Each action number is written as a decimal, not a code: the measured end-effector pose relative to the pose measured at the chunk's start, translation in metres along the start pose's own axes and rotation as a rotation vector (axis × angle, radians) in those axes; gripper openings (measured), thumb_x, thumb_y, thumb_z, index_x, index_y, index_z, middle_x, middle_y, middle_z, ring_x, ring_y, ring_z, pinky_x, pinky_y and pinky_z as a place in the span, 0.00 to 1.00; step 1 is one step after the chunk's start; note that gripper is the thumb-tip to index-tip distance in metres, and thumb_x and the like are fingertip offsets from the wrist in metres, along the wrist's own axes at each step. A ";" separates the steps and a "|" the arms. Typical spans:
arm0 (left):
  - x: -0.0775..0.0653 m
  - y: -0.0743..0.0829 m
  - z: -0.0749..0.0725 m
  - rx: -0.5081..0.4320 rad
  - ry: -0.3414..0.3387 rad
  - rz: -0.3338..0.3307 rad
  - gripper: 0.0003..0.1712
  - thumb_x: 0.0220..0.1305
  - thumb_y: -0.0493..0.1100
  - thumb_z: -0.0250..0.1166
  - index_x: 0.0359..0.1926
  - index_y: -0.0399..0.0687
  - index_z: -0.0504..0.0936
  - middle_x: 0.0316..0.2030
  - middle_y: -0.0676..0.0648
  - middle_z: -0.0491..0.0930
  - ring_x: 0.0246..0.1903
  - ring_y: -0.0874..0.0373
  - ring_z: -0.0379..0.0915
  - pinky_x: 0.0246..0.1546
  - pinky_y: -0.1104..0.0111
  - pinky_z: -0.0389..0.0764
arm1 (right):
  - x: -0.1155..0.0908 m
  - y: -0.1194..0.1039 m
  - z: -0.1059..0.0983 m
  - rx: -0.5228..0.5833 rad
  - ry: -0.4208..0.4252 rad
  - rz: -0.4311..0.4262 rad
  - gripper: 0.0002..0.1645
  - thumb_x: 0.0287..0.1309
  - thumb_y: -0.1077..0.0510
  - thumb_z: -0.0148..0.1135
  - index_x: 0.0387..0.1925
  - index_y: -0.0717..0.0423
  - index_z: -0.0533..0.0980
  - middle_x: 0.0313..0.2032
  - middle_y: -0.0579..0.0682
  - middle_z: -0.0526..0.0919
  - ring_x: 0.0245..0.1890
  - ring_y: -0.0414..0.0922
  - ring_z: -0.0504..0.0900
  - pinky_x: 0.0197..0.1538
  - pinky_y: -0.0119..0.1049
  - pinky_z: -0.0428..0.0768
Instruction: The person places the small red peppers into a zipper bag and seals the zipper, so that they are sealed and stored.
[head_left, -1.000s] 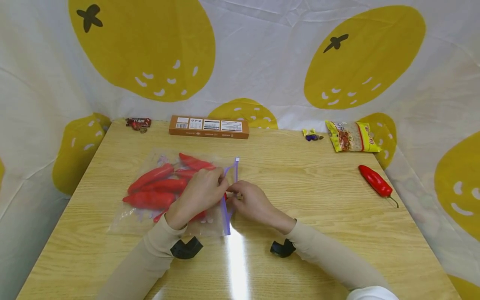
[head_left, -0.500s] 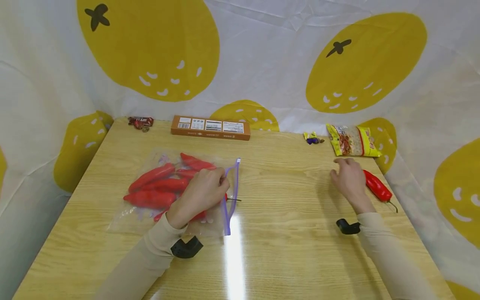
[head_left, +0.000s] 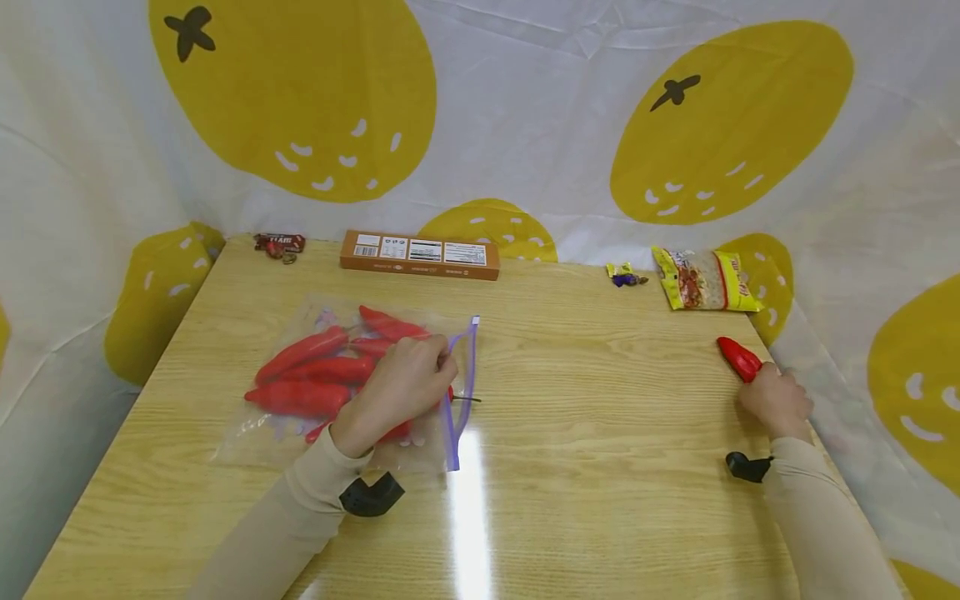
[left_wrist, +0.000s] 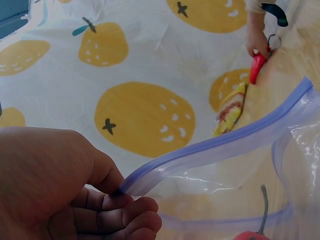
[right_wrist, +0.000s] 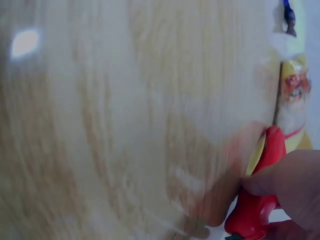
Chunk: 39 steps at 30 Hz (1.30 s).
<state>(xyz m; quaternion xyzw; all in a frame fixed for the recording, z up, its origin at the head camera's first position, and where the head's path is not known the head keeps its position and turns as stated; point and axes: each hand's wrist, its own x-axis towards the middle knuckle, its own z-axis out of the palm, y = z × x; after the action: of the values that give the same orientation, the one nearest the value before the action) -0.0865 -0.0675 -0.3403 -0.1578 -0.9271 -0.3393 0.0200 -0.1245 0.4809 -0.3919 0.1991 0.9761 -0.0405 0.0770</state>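
The left hand (head_left: 405,379) pinches the zip bag (left_wrist: 220,146), likely so it gapes; right of it, the right hand (head_left: 776,402) holds a red pepper (head_left: 738,358).

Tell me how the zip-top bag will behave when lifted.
The zip-top bag is likely floppy, given its wrinkled film. It may sag, with several red chili peppers inside. Tipped, it could spill: the purple zip gapes.

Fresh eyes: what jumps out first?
The purple-edged zip bag of red peppers, left of centre on the table, its rim pinched in the left grip. Then the lone pepper near the right edge, in the right grip. Behind, big yellow prints on white cloth.
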 end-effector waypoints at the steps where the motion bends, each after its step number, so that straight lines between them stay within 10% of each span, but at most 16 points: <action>1: 0.000 0.000 0.000 -0.001 0.001 0.000 0.10 0.55 0.39 0.54 0.18 0.48 0.69 0.14 0.52 0.64 0.13 0.62 0.60 0.12 0.71 0.60 | 0.000 0.002 0.001 0.003 -0.001 -0.005 0.26 0.51 0.58 0.44 0.45 0.77 0.60 0.40 0.79 0.64 0.39 0.76 0.66 0.33 0.63 0.66; 7: 0.000 0.000 0.000 -0.002 0.002 0.000 0.10 0.55 0.39 0.54 0.18 0.48 0.68 0.13 0.52 0.65 0.12 0.61 0.60 0.12 0.71 0.60 | -0.002 -0.012 -0.001 0.038 0.120 -0.081 0.26 0.55 0.53 0.48 0.43 0.74 0.62 0.34 0.74 0.71 0.29 0.68 0.73 0.21 0.52 0.67; 16: 0.001 0.000 0.000 -0.005 -0.009 -0.001 0.10 0.55 0.39 0.54 0.19 0.48 0.69 0.13 0.52 0.65 0.12 0.62 0.60 0.12 0.71 0.60 | -0.036 -0.105 -0.003 0.254 0.365 -0.367 0.29 0.53 0.49 0.62 0.48 0.65 0.66 0.30 0.65 0.78 0.21 0.53 0.74 0.20 0.37 0.65; 26: 0.002 0.002 -0.002 -0.019 -0.035 -0.019 0.10 0.56 0.39 0.54 0.19 0.47 0.69 0.13 0.52 0.64 0.11 0.62 0.59 0.11 0.72 0.59 | -0.116 -0.216 0.006 0.456 0.117 -0.856 0.24 0.52 0.56 0.65 0.52 0.56 0.74 0.34 0.49 0.80 0.24 0.38 0.73 0.25 0.30 0.72; 39: 0.000 0.004 -0.003 -0.021 -0.051 -0.031 0.07 0.56 0.38 0.54 0.22 0.46 0.71 0.14 0.51 0.67 0.10 0.61 0.60 0.10 0.74 0.59 | -0.151 -0.283 0.019 0.419 0.044 -1.002 0.23 0.49 0.62 0.63 0.50 0.58 0.75 0.43 0.52 0.76 0.29 0.41 0.75 0.32 0.29 0.76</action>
<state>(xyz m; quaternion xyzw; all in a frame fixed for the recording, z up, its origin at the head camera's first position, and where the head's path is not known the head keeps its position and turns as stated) -0.0856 -0.0670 -0.3357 -0.1520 -0.9261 -0.3453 -0.0107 -0.0966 0.1620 -0.3719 -0.2786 0.9240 -0.2615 -0.0137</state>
